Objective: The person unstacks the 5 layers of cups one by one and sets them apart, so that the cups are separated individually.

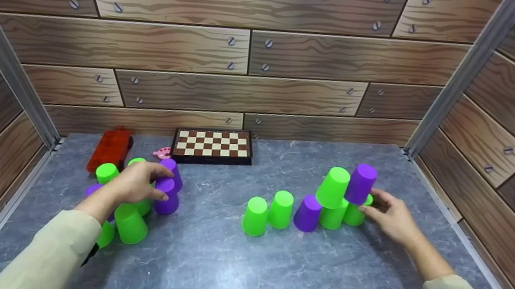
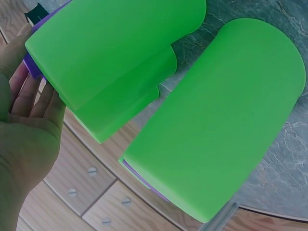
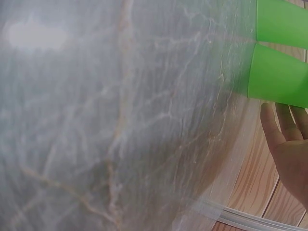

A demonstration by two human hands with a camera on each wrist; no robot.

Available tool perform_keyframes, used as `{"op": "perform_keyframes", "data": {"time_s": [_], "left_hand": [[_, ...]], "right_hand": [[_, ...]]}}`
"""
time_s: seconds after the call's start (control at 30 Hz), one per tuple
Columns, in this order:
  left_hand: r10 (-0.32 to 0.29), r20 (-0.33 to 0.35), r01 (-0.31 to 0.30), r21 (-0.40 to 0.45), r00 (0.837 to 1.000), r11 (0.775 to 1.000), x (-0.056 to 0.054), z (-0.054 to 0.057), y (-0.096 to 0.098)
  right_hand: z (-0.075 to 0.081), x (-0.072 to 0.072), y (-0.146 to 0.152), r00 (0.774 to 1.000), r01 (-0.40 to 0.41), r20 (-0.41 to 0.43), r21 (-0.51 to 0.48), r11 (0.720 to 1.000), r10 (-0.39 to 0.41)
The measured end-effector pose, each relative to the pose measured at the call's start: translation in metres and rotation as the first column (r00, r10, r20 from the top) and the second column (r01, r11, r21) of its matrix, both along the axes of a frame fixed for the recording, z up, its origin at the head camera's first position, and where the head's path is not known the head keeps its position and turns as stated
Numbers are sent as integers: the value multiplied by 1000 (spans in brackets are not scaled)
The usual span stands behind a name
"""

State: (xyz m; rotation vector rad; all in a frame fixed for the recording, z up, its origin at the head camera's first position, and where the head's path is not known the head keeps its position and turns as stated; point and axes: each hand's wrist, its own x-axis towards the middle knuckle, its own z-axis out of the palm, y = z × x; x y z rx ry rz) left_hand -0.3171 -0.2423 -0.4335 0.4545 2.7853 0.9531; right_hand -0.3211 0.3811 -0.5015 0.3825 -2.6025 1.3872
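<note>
My left hand [image 1: 138,182] reaches over a cluster of cups on the left and grips a purple cup [image 1: 166,204] near its top, thumb on the near side. A second purple cup [image 1: 173,169] stands just behind it. In the left wrist view, a large green cup [image 2: 211,120] fills the foreground and hides part of the gripped cup. My right hand [image 1: 393,218] has its fingers extended against the side of a green cup [image 1: 354,215] at the right end of a row. Above that row, an upside-down green cup [image 1: 333,187] and a purple cup [image 1: 361,184] form an upper level.
Green cups [image 1: 255,216] and a purple cup [image 1: 307,213] continue the row leftward. More green cups [image 1: 131,224] stand below my left forearm. At the back are a chessboard [image 1: 212,144], a red toy car [image 1: 110,149] and a pink ladybug-like piece [image 1: 162,152]. Wood-patterned walls [image 1: 200,47] enclose the table.
</note>
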Motion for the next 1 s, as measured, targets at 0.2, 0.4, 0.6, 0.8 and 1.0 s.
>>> {"op": "perform_keyframes", "data": {"time_s": [0.2, 0.4, 0.6, 0.8, 1.0], "left_hand": [[-20, -19, 19, -5, 1000, 1000, 0, -1, 0], [-32, -51, 32, -5, 998, 999, 0, -1, -2], [-42, -64, 42, -6, 997, 999, 1, 0, -2], [-11, -60, 12, 15, 998, 1000, 5, 11, -1], [3, -110, 4, 68, 994, 998, 9, 39, 15]], "right_hand": [[1, 1, 0, 1000, 6, 13, 7, 1000, -6], [2, 1, 0, 1000, 8, 26, -1, 1000, -8], [2, 1, -1, 1000, 6, 21, -16, 1000, -6], [1, 2, -2, 1000, 11, 16, -23, 1000, -11], [2, 2, -2, 999, 15, 38, -20, 1000, -15]]}}
